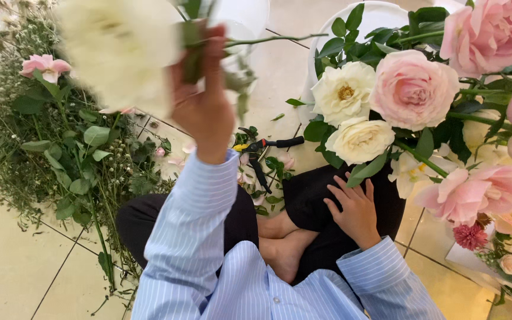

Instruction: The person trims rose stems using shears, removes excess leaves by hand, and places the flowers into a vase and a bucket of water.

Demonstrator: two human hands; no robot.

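A: Left hand (200, 106)?
B: Raised, fingers closed round the stem of a white flower (117, 50) (blurred, held high near the camera).
A: Right hand (355, 210)?
B: Flat and open on the right knee, holding nothing, just below the bouquet (413, 89).
A: Pruning shears (262, 153)?
B: On the floor tiles (7, 261), ahead of the crossed legs.

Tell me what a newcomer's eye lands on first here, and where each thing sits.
The blurred cream-white bloom fills the upper left, lifted close to the camera by the left hand, whose grip is closed on its green stem. At right, a mass of large pink and cream roses crowds the frame, just above the right hand resting open on the black-trousered knee. Between them, black-handled pruning shears lie on the pale tiled floor.
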